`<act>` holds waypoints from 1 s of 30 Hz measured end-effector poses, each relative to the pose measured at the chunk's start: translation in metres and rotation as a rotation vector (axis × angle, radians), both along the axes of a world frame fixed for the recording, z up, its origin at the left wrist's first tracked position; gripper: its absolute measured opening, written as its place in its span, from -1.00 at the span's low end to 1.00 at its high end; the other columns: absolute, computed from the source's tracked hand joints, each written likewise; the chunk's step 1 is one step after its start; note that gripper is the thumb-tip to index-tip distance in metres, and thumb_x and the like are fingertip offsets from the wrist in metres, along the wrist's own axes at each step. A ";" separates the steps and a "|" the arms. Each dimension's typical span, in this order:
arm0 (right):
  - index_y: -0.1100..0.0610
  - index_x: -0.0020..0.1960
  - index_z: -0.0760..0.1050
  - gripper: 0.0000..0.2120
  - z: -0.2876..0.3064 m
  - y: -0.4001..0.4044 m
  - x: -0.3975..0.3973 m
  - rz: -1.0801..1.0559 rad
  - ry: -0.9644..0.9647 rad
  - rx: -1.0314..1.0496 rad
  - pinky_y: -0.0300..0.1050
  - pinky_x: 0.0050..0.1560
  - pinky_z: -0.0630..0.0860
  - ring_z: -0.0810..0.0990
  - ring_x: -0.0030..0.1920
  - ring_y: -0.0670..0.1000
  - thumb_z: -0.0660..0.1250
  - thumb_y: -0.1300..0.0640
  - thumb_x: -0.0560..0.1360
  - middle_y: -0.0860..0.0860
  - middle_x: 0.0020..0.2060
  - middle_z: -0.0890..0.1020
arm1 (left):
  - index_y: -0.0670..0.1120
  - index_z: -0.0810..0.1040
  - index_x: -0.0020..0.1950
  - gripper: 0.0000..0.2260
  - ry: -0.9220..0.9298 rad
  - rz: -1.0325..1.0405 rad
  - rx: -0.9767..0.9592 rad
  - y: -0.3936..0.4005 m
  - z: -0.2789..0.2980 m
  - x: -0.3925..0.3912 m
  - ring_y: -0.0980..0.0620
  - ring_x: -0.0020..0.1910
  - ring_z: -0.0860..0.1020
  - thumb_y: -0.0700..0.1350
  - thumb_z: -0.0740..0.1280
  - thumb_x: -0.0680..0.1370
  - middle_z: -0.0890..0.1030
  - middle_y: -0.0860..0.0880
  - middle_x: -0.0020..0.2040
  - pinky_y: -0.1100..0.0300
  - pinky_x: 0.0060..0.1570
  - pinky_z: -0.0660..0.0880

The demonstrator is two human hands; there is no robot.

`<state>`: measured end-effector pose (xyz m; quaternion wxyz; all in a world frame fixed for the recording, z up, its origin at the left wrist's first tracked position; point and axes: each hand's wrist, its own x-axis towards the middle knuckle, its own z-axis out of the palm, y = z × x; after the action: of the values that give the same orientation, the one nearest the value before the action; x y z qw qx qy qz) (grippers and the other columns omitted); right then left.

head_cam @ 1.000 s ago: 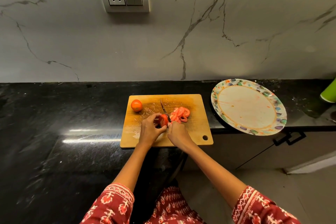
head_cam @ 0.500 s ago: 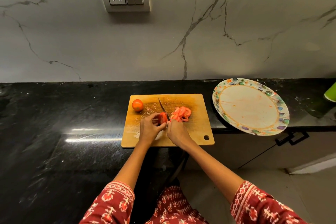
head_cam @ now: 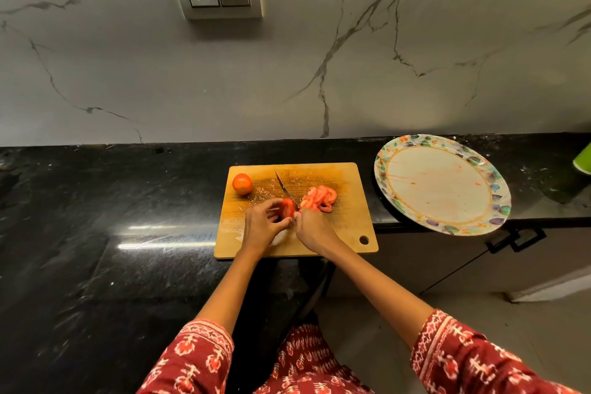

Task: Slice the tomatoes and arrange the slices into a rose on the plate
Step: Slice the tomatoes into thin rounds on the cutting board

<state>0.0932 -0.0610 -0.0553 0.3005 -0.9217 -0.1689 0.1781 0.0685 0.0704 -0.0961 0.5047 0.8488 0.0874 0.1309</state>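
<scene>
One whole tomato (head_cam: 242,183), one part-cut tomato (head_cam: 287,207), one knife (head_cam: 285,189). One board (head_cam: 348,227), one plate (head_cam: 442,184). Slices (head_cam: 319,198) overlap, maybe five.

Board (head_cam: 348,227) right bare; whole tomato (head_cam: 242,183) far-left.

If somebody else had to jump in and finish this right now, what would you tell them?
Left hand holds the part-cut tomato on the board. Right hand grips the knife, blade against the cut face.
Slices lie piled on the board, right of the blade. A whole tomato sits at the board's far left corner. The plate is to the right and holds no slices.
Done: some slicing.
Left: finish this tomato, probably slice the whole one, then build the rose on the plate.
</scene>
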 end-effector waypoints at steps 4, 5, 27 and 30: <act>0.31 0.03 0.45 -0.67 0.000 -0.010 -0.009 0.005 0.030 0.013 -0.09 -0.18 0.27 0.51 0.00 0.24 0.00 0.12 0.65 0.28 -0.02 0.55 | -0.19 0.55 0.16 -0.56 -0.018 0.000 -0.017 -0.004 0.002 -0.003 0.02 0.03 0.59 -0.29 0.52 0.30 0.62 -0.13 0.05 0.17 0.05 0.56; 0.31 0.03 0.46 -0.67 0.001 -0.009 -0.009 0.009 0.043 0.010 -0.09 -0.17 0.28 0.50 0.03 0.24 0.00 0.13 0.64 0.29 0.00 0.55 | -0.19 0.55 0.16 -0.56 -0.018 -0.001 -0.019 -0.004 0.002 -0.003 0.02 0.03 0.59 -0.29 0.52 0.30 0.62 -0.12 0.06 0.17 0.05 0.56; 0.17 -0.26 0.30 -0.69 0.018 -0.007 -0.004 0.082 0.199 0.011 0.00 -0.17 0.39 0.44 -0.25 0.10 -0.01 0.18 0.64 0.14 -0.30 0.49 | -0.24 0.56 0.16 -0.58 0.061 0.007 -0.001 0.003 0.013 -0.007 0.00 0.02 0.60 -0.28 0.51 0.32 0.62 -0.15 0.06 0.41 -0.02 0.50; 0.27 0.02 0.32 -0.84 0.021 -0.010 -0.005 0.010 0.317 0.052 -0.11 -0.42 0.36 0.37 -0.40 -0.01 0.03 0.20 0.59 0.14 -0.25 0.41 | -0.23 0.58 0.13 -0.67 -0.002 0.082 0.014 0.004 0.021 -0.007 0.08 -0.01 0.58 -0.25 0.46 0.38 0.62 -0.09 0.03 0.51 -0.05 0.46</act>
<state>0.0884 -0.0711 -0.0344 0.3463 -0.8731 -0.1283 0.3183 0.0610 0.0740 -0.0748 0.4931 0.8479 0.1208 0.1527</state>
